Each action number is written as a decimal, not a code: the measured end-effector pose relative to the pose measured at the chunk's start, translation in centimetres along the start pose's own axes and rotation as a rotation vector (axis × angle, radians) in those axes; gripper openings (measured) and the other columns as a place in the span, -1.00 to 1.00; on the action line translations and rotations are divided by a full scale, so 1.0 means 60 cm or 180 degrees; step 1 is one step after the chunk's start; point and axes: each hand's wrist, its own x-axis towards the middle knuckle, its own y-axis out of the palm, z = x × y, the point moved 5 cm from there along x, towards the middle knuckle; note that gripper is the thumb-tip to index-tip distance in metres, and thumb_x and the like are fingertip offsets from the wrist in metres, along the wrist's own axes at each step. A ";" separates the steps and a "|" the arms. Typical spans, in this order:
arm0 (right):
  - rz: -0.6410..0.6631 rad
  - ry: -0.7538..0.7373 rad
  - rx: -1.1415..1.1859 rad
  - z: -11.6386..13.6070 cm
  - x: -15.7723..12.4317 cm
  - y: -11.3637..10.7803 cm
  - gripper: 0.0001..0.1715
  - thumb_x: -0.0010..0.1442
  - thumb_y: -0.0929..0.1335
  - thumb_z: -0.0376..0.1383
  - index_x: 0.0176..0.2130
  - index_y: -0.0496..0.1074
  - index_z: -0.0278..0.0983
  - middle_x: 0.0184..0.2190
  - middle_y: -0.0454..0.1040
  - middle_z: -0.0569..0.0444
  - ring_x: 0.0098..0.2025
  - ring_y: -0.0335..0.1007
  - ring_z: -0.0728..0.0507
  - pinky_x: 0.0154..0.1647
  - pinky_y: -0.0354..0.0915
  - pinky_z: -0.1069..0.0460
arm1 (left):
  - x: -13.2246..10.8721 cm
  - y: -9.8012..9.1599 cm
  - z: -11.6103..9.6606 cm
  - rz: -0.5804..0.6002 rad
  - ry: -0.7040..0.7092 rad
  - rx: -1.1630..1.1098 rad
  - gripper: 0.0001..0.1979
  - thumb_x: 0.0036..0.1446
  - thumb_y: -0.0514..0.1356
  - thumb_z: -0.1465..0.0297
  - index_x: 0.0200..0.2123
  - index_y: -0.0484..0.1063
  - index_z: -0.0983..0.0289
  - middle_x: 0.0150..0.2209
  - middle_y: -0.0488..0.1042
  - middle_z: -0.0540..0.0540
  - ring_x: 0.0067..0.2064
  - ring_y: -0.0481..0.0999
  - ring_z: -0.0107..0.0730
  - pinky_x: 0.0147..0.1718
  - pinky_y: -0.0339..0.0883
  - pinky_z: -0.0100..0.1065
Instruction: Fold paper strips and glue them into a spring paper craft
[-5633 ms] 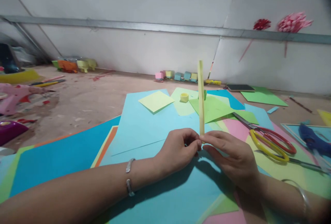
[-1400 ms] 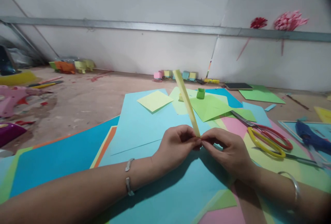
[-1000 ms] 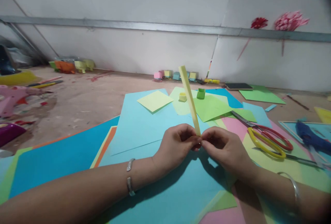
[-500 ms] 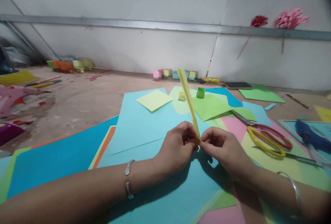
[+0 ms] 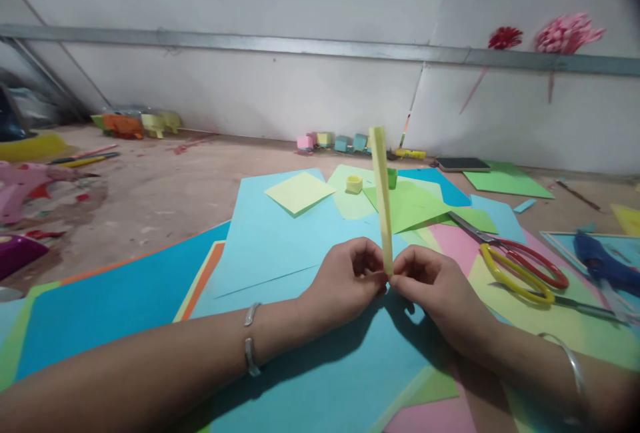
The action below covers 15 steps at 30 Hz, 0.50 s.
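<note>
A narrow folded strip of yellow paper (image 5: 383, 203) stands nearly upright between my hands. My left hand (image 5: 350, 283) pinches its lower end from the left, thumb against fingertips. From the right, my right hand (image 5: 435, 290) pinches the same end, and the fingertips of both hands almost meet. Under them lies a light blue sheet (image 5: 310, 366). Behind the strip are a small yellow paper box (image 5: 354, 184) and a small green paper box (image 5: 393, 178), the green one partly covered by the strip. A pale yellow paper square (image 5: 300, 193) lies beyond my left hand.
Scissors (image 5: 523, 273) with red and yellow handles lie right of my right hand, near a blue glue gun (image 5: 607, 263). A pink glue gun (image 5: 20, 190) is at far left. Small paper models (image 5: 343, 143) line the wall, and a phone (image 5: 463, 164) lies at back right.
The yellow strip has swung from a leftward lean to nearly upright, its top moving right. Both hands keep their pinch at its base.
</note>
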 end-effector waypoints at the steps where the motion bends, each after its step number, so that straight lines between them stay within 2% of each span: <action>1: 0.0017 -0.0009 -0.0014 0.001 -0.001 0.001 -0.90 -0.05 0.37 -0.29 -0.49 0.34 -0.24 -0.61 0.27 0.23 -0.56 0.19 0.01 -0.56 0.14 0.08 | 0.000 -0.001 -0.001 -0.0010 -0.0002 0.0027 -0.88 -0.17 0.21 0.58 -0.50 0.34 0.31 -0.60 0.37 -0.07 -0.55 0.37 -0.52 -0.54 0.24 -0.44; 8: -0.0030 -0.0061 0.0054 0.002 -0.002 -0.004 -0.93 -0.07 0.35 -0.32 -0.50 0.33 -0.24 -0.59 0.26 0.22 -0.53 0.16 0.01 -0.54 0.11 0.09 | 0.001 0.002 0.002 0.0178 -0.0192 -0.0187 -0.91 -0.15 0.24 0.52 -0.52 0.35 0.32 -0.60 0.37 -0.06 -0.56 0.35 -0.54 -0.54 0.24 -0.45; 12: 0.0069 -0.0008 0.0124 0.000 0.000 -0.002 -0.95 -0.06 0.34 -0.34 -0.50 0.33 -0.24 -0.60 0.28 0.22 -0.54 0.15 0.01 -0.55 0.10 0.10 | 0.000 0.003 -0.001 0.0229 -0.0141 -0.0179 -0.90 -0.11 0.26 0.49 -0.49 0.37 0.32 -0.57 0.40 -0.03 -0.55 0.40 -0.52 -0.52 0.29 -0.43; 15: 0.0096 -0.0109 0.0067 0.002 0.000 -0.002 -0.91 -0.03 0.35 -0.32 -0.51 0.32 -0.23 -0.63 0.23 0.24 -0.55 0.14 0.01 -0.56 0.10 0.09 | 0.000 0.004 -0.004 0.0220 -0.0076 -0.0041 -0.90 -0.07 0.26 0.47 -0.49 0.36 0.31 -0.60 0.37 -0.06 -0.58 0.37 -0.54 -0.58 0.24 -0.46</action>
